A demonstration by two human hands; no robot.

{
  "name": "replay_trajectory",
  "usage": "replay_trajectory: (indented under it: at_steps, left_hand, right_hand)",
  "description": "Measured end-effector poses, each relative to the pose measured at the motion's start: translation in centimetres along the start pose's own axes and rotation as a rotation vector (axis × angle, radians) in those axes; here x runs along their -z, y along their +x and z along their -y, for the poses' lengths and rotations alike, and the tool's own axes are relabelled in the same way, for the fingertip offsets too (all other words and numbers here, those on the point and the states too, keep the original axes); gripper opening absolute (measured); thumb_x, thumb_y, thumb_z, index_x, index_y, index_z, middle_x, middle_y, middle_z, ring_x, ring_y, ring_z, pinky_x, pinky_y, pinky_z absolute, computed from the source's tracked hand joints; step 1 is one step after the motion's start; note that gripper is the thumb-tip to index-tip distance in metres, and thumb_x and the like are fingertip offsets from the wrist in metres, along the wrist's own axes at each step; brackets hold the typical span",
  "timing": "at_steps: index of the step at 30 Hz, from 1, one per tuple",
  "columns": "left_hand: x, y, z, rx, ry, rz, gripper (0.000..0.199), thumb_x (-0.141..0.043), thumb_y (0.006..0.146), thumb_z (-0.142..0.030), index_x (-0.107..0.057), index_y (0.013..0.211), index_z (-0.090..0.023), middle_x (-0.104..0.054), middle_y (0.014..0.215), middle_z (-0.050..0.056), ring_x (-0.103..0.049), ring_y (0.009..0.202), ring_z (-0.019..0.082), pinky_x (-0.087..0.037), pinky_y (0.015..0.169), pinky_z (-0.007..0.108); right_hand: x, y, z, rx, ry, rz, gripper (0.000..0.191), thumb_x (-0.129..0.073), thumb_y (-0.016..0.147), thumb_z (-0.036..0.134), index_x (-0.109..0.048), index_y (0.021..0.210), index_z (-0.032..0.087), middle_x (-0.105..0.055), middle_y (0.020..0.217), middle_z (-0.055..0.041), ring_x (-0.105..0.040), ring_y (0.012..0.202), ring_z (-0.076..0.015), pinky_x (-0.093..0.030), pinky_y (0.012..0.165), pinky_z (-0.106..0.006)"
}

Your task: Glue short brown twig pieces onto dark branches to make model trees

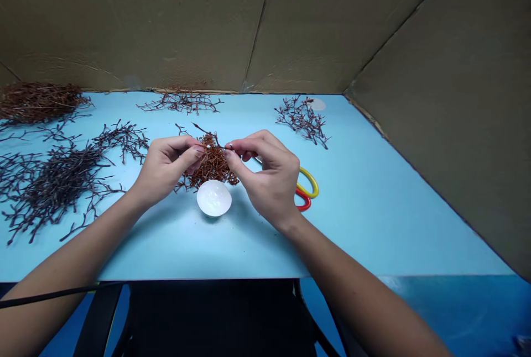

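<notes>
- The left hand (166, 166) is nearly closed, thumb and forefinger pinching a small brown stem; a white dab (208, 146) shows at its tip.
- The right hand (271, 172) is pinched closed at the fingertips around the lower end of a dark twig (218, 140).
- The twig slants up and to the left from that grip, in the gap between the two hands, above a heap of short brown pieces (215, 166) on the table (373, 197).
- A small white bowl (199, 202) stands just in front of the heap, with something shiny and white inside.
- Scissors (314, 181) with yellow and red handles lie partly hidden behind the right hand.
- A large pile of dark twigs (62, 177) spreads over the left side of the table; behind it sits a reddish-brown bundle (37, 101).
- Loose brown sprigs (182, 101) lie along the back edge.
- Farther right is a cluster of branching twigs (302, 119), touching or overlapping a pale disc (317, 104).
- Cardboard walls (166, 25) rise behind and at the right.
</notes>
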State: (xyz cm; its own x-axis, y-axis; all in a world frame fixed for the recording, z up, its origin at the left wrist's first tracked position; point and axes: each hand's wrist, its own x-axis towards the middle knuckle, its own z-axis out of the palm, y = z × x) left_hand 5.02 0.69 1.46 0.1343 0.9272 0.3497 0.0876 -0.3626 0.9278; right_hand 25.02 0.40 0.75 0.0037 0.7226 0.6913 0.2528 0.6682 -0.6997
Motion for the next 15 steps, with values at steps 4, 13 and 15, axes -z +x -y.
replay_trajectory:
  at_steps: [4,13,15]
  left_hand:
    - [0.16,0.01,0.23,0.024,-0.017,0.022,0.03,-0.073,0.096,-0.033,-0.071,0.071,-0.018,-0.061,0.062,0.001,-0.053,0.059,0.012,-0.046,0.057,0.025]
    - [0.41,0.03,0.16,0.031,0.027,0.04,0.025,-0.074,0.093,-0.029,-0.074,0.071,-0.017,-0.062,0.063,0.001,-0.054,0.06,0.012,-0.046,0.057,0.024]
    - [0.33,-0.08,-0.02,0.025,0.043,0.026,0.02,-0.076,0.091,-0.028,-0.077,0.075,-0.017,-0.066,0.065,0.001,-0.056,0.061,0.013,-0.047,0.057,0.024]
  right_hand:
    - [0.0,-0.19,-0.09,0.04,-0.028,0.01,0.014,-0.079,0.091,0.011,-0.083,0.094,0.024,-0.074,0.086,-0.0007,-0.064,0.074,-0.016,-0.055,0.065,-0.032]
    - [-0.03,-0.33,-0.05,0.039,-0.059,0.02,0.009,-0.078,0.093,0.016,-0.082,0.094,0.024,-0.074,0.086,-0.0011,-0.065,0.075,-0.0167,-0.055,0.066,-0.033]
    - [-0.07,-0.32,-0.11,0.0,-0.032,0.016,0.008,-0.078,0.092,0.016,-0.081,0.093,0.023,-0.074,0.086,-0.0012,-0.065,0.076,-0.0171,-0.056,0.067,-0.033]
